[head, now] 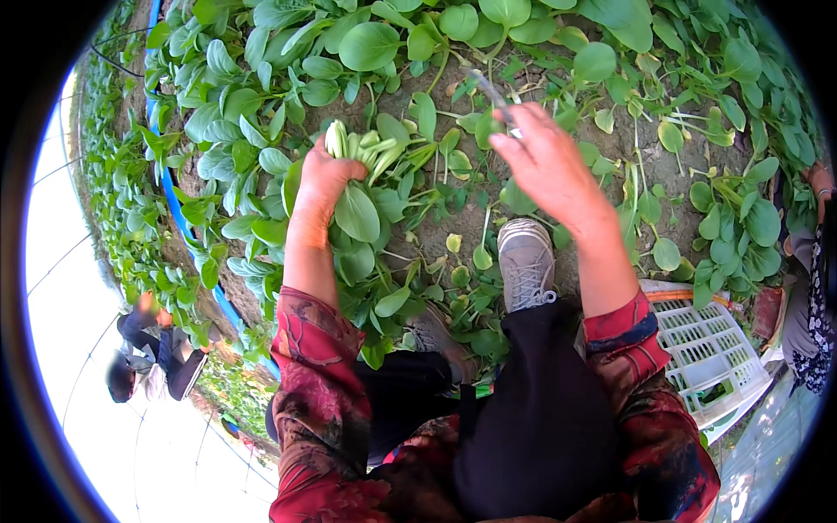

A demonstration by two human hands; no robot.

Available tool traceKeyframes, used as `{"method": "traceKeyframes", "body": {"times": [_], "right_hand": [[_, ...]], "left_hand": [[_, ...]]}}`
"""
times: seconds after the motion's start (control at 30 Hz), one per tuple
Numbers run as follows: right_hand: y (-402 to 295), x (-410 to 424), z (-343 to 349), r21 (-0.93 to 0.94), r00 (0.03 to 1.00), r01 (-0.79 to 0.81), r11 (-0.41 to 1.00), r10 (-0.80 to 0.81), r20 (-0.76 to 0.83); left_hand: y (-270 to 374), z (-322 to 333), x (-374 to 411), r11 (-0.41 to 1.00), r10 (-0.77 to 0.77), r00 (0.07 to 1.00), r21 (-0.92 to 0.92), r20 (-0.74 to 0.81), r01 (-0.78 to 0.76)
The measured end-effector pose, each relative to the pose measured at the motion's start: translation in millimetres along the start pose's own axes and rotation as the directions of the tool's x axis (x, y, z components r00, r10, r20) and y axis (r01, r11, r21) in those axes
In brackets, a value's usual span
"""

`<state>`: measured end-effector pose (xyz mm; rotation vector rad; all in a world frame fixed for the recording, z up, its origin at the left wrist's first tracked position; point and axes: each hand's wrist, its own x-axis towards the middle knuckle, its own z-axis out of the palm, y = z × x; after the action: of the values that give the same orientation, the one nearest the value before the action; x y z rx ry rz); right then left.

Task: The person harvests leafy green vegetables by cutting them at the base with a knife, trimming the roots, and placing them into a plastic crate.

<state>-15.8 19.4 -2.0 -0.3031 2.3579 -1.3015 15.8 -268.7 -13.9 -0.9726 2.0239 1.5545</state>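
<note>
My left hand [327, 171] grips a bunch of leafy greens [356, 216], probably bok choy. The pale cut stem ends [359, 145] point up and right out of the fist, and the leaves hang below it toward my forearm. In my right hand [546, 157] is a knife [489, 88] with a narrow, blurred blade that points up and left, apart from the bunch. Its handle is mostly hidden by the fingers. Ahead of both hands stand growing greens [369, 46] in the soil [405, 88].
Loose leaves lie around my grey shoe [526, 261]. A white plastic crate [709, 353] stands at the right, with a pile of greens [742, 219] beyond it. A blue hose [173, 196] runs along the left. One person [160, 353] crouches far left; another person's hand [819, 178] shows at right.
</note>
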Motion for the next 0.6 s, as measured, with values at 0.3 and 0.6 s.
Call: {"method": "traceKeyframes", "body": {"times": [0.3, 0.6], "right_hand": [[19, 40, 92, 0.006, 0.983, 0.002, 1.0, -0.003, 0.184], [47, 0, 78, -0.093, 0.949, -0.144, 0.985, 0.164, 0.269]], "left_hand": [[-35, 5, -27, 1.0, 0.016, 0.999, -0.014, -0.034, -0.017], [-12, 7, -60, 0.951, 0.048, 0.985, -0.309, 0.164, 0.005]]}}
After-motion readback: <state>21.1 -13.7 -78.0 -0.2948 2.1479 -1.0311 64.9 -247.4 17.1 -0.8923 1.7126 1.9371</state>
